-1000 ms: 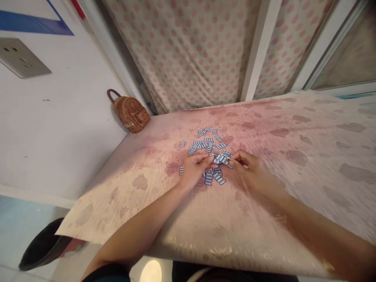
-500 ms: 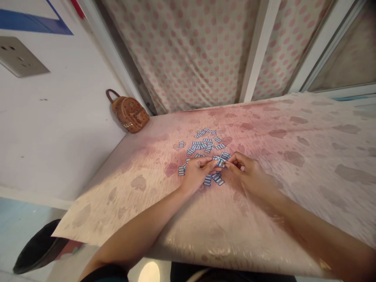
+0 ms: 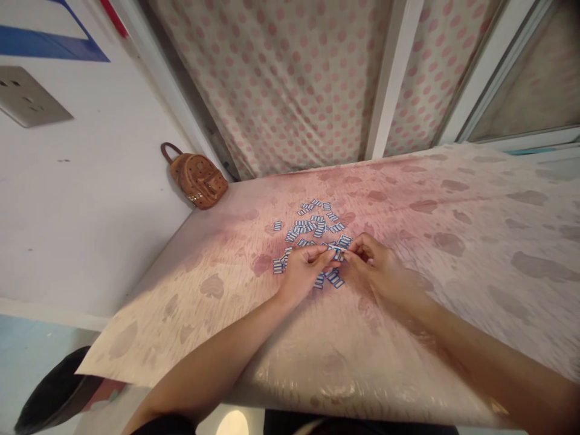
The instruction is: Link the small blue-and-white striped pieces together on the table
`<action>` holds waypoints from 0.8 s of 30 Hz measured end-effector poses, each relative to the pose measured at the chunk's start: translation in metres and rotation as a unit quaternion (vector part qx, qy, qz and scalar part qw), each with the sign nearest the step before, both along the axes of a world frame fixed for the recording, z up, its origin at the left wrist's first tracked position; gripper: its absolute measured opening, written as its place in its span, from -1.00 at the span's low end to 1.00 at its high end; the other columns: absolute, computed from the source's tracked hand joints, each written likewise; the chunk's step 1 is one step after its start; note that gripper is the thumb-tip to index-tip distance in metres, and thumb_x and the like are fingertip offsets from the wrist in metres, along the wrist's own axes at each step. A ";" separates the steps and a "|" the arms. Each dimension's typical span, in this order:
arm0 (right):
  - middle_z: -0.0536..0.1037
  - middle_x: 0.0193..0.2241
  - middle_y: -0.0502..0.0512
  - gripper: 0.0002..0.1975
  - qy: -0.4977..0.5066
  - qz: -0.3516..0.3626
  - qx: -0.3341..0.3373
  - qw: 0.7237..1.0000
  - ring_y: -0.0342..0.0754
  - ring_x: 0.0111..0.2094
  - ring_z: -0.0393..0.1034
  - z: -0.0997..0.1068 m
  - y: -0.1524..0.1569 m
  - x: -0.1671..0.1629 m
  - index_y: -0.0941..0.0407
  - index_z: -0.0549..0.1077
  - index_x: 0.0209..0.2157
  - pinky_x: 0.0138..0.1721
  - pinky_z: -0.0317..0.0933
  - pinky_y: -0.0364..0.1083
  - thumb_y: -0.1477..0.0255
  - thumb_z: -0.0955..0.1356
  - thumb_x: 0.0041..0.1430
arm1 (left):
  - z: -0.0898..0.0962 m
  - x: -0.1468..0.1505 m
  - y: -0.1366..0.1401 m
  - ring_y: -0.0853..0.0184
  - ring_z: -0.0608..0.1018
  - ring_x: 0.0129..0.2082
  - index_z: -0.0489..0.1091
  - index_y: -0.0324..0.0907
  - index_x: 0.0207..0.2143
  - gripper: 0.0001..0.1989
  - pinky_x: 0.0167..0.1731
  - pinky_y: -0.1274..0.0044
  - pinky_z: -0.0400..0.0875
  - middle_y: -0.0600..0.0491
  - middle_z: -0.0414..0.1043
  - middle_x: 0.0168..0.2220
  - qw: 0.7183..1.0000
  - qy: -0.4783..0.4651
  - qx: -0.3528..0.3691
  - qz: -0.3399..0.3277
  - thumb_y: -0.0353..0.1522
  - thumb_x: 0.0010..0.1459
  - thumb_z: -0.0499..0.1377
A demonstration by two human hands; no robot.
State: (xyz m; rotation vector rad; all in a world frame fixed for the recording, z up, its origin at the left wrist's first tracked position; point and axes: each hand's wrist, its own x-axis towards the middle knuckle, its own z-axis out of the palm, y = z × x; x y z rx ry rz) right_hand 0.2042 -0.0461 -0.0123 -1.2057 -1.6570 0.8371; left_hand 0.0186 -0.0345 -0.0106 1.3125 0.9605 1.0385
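Both my hands are together over a scatter of small white cards with blue borders and stripes (image 3: pixel 301 227). My left hand (image 3: pixel 304 267) pinches one or more letter cards (image 3: pixel 336 251) between thumb and fingers. At the right edge of the same cards, the thumb and index finger of my right hand (image 3: pixel 378 257) are closed in a pinch. The top card is tilted, so its face shows only in part. Several striped cards (image 3: pixel 335 278) lie just below my fingers, and others are partly hidden by my left hand.
A cloth with dark spade-like shapes (image 3: pixel 212 285) under clear plastic covers the table. A small brown backpack (image 3: pixel 199 180) leans at the wall on the far left. Behind the table hangs a dotted curtain (image 3: pixel 290 90). One striped card (image 3: pixel 277 225) lies apart on the left.
The letter card between my hands has tilted; its T faced me before and now it is seen nearly edge-on. My hands have stayed in about the same place.
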 end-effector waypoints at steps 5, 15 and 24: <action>0.49 -0.40 0.00 -0.83 0.003 0.039 -0.011 0.999 -0.02 -0.35 0.37 0.003 0.001 0.000 0.04 0.39 -0.32 -0.34 0.18 -0.06 0.28 0.28 0.32 | -0.001 0.000 0.001 0.27 0.67 -0.32 0.59 -0.25 -0.25 -0.60 -0.22 0.47 0.57 -0.06 0.64 -0.27 1.000 0.001 0.005 -0.002 -0.06 0.12 0.34; 0.54 -0.34 0.10 -0.89 -0.098 -0.080 0.037 0.991 0.07 -0.32 0.42 -0.014 0.022 0.022 0.03 0.41 -0.27 -0.29 0.24 0.02 0.36 0.26 0.28 | 0.003 -0.014 0.016 0.28 0.68 -0.34 0.57 -0.24 -0.31 -0.75 -0.24 0.49 0.57 -0.03 0.63 -0.26 0.997 -0.008 0.010 0.081 -0.21 0.12 0.34; 0.50 -0.26 0.18 -0.86 -0.255 -0.090 0.084 0.959 0.12 -0.31 0.44 -0.027 0.026 0.028 0.06 0.47 -0.28 -0.25 0.29 0.07 0.31 0.43 0.16 | 0.002 -0.017 0.019 0.30 0.68 -0.38 0.56 -0.23 -0.33 -0.80 -0.28 0.50 0.57 -0.02 0.63 -0.21 0.995 -0.018 -0.009 0.098 -0.25 0.12 0.34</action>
